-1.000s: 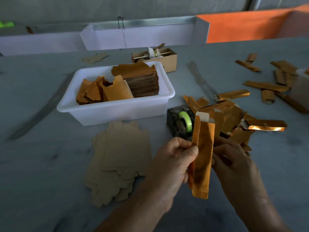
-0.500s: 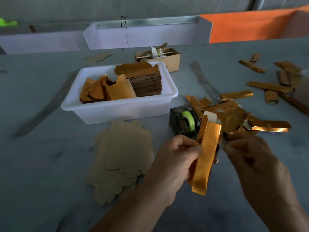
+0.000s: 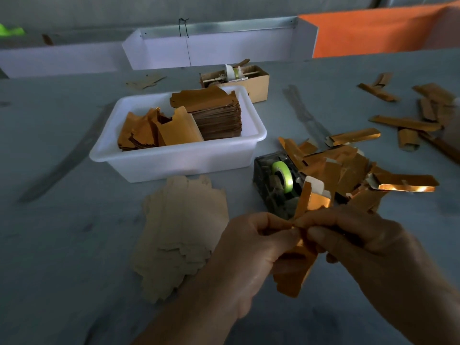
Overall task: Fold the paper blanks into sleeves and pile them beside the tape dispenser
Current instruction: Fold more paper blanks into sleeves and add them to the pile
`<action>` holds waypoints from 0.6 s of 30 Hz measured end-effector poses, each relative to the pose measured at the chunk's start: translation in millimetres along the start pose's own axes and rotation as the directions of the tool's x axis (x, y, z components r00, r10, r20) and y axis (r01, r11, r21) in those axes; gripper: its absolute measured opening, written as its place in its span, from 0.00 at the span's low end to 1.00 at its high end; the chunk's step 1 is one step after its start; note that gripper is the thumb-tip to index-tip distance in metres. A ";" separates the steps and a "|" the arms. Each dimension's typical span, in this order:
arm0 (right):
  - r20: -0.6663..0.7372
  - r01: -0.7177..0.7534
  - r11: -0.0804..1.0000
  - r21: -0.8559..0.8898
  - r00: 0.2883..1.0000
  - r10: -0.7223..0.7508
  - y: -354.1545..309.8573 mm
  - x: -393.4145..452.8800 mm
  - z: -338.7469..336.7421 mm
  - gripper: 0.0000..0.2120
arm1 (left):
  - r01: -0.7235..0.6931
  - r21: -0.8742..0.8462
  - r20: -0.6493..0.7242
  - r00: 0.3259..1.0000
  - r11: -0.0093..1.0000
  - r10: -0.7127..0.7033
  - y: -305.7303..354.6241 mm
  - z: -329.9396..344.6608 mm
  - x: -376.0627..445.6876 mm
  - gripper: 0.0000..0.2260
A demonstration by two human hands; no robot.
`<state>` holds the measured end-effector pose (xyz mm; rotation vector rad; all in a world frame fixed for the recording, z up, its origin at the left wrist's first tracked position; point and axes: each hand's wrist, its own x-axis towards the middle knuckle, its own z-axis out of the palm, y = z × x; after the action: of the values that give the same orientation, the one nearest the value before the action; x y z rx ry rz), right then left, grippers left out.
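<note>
I hold one gold-orange paper sleeve (image 3: 297, 265) upright in front of me. My left hand (image 3: 251, 250) pinches its left edge near the middle. My right hand (image 3: 358, 242) pinches the same spot from the right, fingertips meeting the left thumb. The sleeve's white top flap (image 3: 315, 186) sticks up above my fingers. Just behind stands the dark tape dispenser (image 3: 271, 185) with a green roll. A pile of folded sleeves (image 3: 348, 170) lies to its right. A spread of pale flat blanks (image 3: 181, 232) lies left of my hands.
A white tub (image 3: 174, 160) behind the blanks holds stacked orange blanks. A small cardboard box (image 3: 251, 83) sits behind the tub. More folded sleeves (image 3: 408, 123) are scattered at the far right. White and orange panels line the table's far edge.
My right hand, apart from the sleeve half a second ago, has come back and now pinches it beside the left thumb. The sleeve has sunk lower between my hands.
</note>
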<state>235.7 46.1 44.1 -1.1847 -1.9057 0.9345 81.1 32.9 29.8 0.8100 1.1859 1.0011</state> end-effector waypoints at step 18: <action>-0.092 -0.146 0.978 -0.152 0.987 0.133 1.4 1.8 8.6 0.14 | -0.034 0.008 -0.028 0.999 0.999 0.034 -4.8 0.5 -6.5 0.06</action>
<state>228.4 46.3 39.0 -1.4436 -1.8786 0.8061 82.1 25.1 27.8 0.8264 1.2038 1.0397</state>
